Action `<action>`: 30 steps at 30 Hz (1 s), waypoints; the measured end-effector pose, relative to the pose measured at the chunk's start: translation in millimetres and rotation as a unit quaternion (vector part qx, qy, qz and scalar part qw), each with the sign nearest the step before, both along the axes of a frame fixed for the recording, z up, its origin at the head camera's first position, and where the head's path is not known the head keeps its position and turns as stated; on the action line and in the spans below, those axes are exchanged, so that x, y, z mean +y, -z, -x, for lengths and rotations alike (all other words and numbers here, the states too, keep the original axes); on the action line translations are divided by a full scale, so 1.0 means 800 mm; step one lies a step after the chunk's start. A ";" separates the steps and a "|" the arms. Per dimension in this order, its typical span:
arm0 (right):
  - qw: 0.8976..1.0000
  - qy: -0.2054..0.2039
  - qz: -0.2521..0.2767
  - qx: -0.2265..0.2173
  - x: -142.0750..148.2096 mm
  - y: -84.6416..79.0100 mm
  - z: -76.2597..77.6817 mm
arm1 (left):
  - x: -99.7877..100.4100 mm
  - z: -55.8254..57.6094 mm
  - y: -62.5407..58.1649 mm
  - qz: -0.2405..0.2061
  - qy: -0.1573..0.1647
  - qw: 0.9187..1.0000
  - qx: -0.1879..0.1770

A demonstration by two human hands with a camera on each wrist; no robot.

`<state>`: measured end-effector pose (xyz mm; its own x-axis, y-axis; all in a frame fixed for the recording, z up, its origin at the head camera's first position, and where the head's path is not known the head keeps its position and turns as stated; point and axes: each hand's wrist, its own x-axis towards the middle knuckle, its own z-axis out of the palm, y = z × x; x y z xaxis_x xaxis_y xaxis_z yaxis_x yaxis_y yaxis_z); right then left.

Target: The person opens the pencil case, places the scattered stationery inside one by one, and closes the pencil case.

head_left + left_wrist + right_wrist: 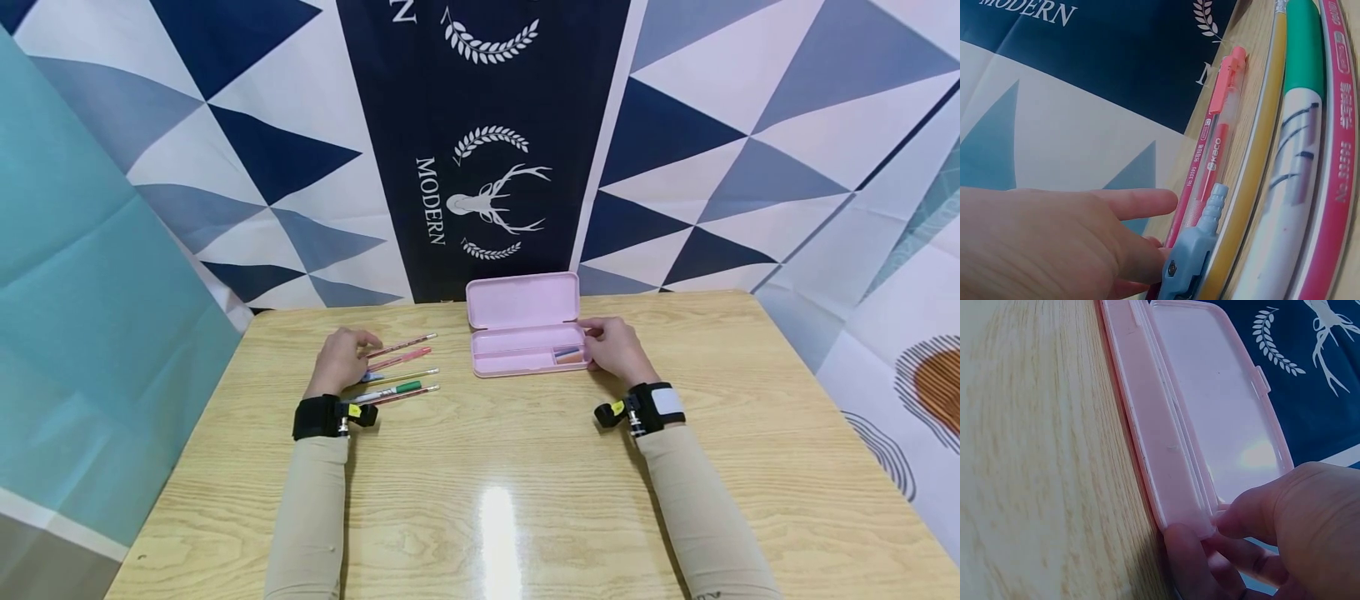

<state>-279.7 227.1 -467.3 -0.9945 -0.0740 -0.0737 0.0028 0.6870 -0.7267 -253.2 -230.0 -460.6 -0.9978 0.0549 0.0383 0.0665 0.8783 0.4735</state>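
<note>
At the left, my left hand [342,360] pinches the near end of a red pencil [405,344], thumb over it and the index finger stretched out beside it. Alongside lie a pink-red pen [1219,137], a light-blue compass [1188,259], a yellow pencil [1257,137], a green-capped white marker [1297,150] and another red pencil [1338,125]. The pink pencil case [510,342] lies open at the back middle. My right hand [617,346] grips its right end, thumb at the rim and fingers against the outside.
A small compartment at the case's right holds an orange piece [570,357] and a dark-blue piece. The wooden table [495,458] ends at a patterned cloth [487,167] just behind the case. A teal cloth [82,275] hangs along the left side.
</note>
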 end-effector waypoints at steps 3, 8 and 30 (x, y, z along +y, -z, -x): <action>1.000 0.002 -0.002 -0.005 0.000 0.000 0.000 | 0.000 0.000 0.001 -0.001 -0.001 1.000 0.001; 1.000 0.010 -0.005 -0.011 -0.001 0.002 0.000 | 0.001 -0.001 0.000 -0.008 0.000 1.000 0.001; 1.000 0.018 -0.004 -0.017 -0.002 0.001 0.000 | 0.000 -0.001 0.002 -0.023 0.008 0.999 -0.034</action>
